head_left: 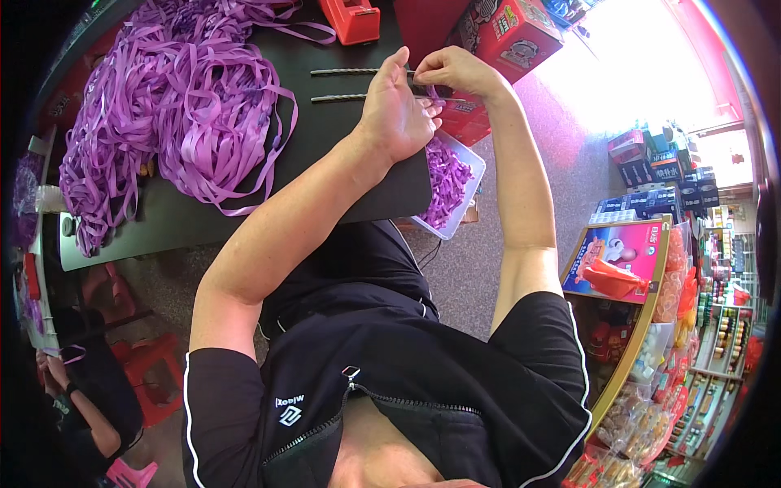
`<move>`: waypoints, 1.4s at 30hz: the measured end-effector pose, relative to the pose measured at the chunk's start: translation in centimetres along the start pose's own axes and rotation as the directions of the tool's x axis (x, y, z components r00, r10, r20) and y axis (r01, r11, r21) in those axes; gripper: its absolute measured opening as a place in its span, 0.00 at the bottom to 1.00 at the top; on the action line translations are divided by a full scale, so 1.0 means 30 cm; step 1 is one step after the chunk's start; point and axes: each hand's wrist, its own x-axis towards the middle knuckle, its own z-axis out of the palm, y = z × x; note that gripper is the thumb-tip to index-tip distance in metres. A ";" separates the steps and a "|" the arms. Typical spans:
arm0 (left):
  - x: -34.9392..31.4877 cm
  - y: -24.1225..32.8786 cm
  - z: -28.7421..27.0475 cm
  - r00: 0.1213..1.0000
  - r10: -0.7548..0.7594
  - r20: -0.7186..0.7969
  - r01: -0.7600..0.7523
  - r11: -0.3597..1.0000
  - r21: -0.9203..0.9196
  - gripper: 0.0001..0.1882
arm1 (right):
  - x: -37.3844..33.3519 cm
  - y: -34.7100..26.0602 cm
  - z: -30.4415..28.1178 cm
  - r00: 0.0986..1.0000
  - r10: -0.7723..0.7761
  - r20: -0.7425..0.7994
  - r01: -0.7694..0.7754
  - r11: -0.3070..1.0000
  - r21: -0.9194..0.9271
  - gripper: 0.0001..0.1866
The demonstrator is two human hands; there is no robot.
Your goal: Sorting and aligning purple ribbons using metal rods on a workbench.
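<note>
Over the right edge of a dark table (342, 154), my left hand (399, 110) has its thumb raised and its fingers stretched out, with no thing clearly gripped. Just right of it, my right hand (465, 71) is closed in a pinch on a purple ribbon (436, 95), of which only a short piece shows. Two twisted metal rods (346, 71) run side by side behind my left hand, and their right parts are mostly hidden. Below both hands, a white bin (470, 195) holds many short purple ribbon pieces (443, 183).
A big heap of long purple ribbons (215, 122) covers the table's left side. An orange-red tape dispenser (355, 20) stands at the far edge. Red boxes (521, 37) are beyond my right hand. Shop shelves (716, 342) line the right; another person (89, 407) sits at lower left.
</note>
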 end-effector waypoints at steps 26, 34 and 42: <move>-0.005 -0.002 0.003 1.000 -0.010 0.025 0.010 1.000 0.023 0.54 | -0.124 0.145 -0.117 0.988 -0.150 -0.035 0.154 0.972 0.176 0.14; 0.006 0.000 -0.011 0.999 -0.023 0.028 0.023 1.000 0.015 0.54 | -0.102 0.094 0.001 0.945 0.117 -0.307 -0.094 0.992 0.088 0.26; -0.001 -0.001 -0.001 1.000 -0.023 0.021 0.022 0.999 0.022 0.54 | -0.109 0.040 -0.003 0.944 0.114 -0.309 -0.121 0.993 -0.005 0.14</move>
